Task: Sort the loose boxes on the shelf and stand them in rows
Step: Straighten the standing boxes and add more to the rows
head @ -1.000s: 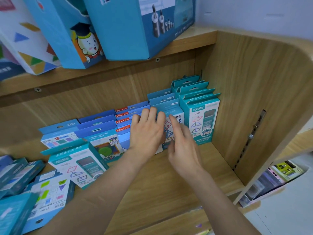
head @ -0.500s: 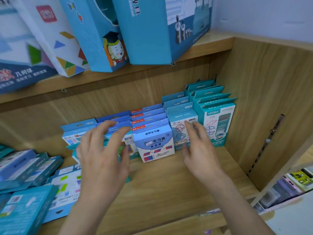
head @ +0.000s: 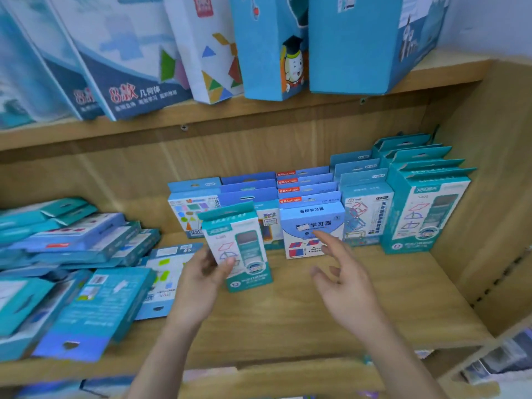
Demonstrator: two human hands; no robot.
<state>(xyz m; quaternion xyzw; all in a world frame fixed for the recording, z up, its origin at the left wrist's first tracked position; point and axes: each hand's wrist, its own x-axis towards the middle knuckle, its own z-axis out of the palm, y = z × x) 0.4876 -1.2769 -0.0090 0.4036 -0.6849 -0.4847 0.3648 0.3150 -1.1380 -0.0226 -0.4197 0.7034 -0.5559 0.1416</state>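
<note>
Head view is showing the left hand (head: pixel 201 280) gripping a teal box (head: pixel 244 249) upright by its lower left edge, thumb lying across the front, just in front of the standing rows (head: pixel 362 208) at the back of the shelf (head: pixel 316 318). The right hand (head: pixel 345 283) is hovering beside it, fingers spread and holding nothing, near a blue box (head: pixel 311 228) fronting one row. A loose pile (head: pixel 86 254) is lying flat on the left, and big cartons (head: pixel 359 44) are leaning on the board above.
</note>
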